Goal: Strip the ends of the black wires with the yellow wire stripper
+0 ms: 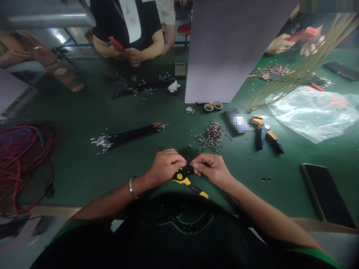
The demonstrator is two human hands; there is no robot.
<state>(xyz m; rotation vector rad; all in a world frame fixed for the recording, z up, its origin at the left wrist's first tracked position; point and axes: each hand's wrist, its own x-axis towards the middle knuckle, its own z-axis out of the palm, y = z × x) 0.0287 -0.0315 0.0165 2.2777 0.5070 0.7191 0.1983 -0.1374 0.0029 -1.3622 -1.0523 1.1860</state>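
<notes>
Slim-handled black-and-yellow pliers [186,181] lie toward the green worktop [89,172]'s near edge, likely for reach; left hand [169,164] and right hand [211,169] pinch, contents unclear.

The scene is dim overall, the worktop [134,112] darker left of the fingers [179,163] and brighter to their right, where a plastic bag [314,112] catches glossy highlights. Below the fingers, the dark shirt [126,235] sinks almost to black. Far left of them, red wires [21,158] look soft, and wide-angle stretching warps the outer edges. Beyond them to the right, a small item [238,121] is pixelated.
</notes>
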